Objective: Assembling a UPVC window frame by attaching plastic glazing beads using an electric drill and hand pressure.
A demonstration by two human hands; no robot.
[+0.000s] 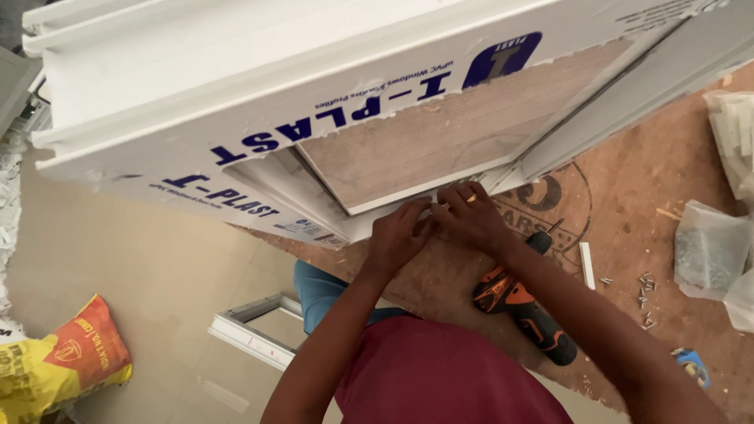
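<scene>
A large white plastic window frame (196,102) with blue print on its protective film lies across a brown plywood bench (628,204). Both hands meet at the frame's near lower edge. My left hand (399,234) pinches something small and white at that edge. My right hand (471,213), with a ring on one finger, presses its fingertips on the same spot, touching the left hand. What the fingers grip is too small to tell. An orange and black cordless drill (522,310) lies on the bench just under my right forearm.
Loose screws (644,292) and a short white strip (586,265) lie on the bench to the right. Clear plastic bags (711,247) sit at the right edge. A yellow sack (59,365) and a small white frame piece (251,330) rest on the tiled floor.
</scene>
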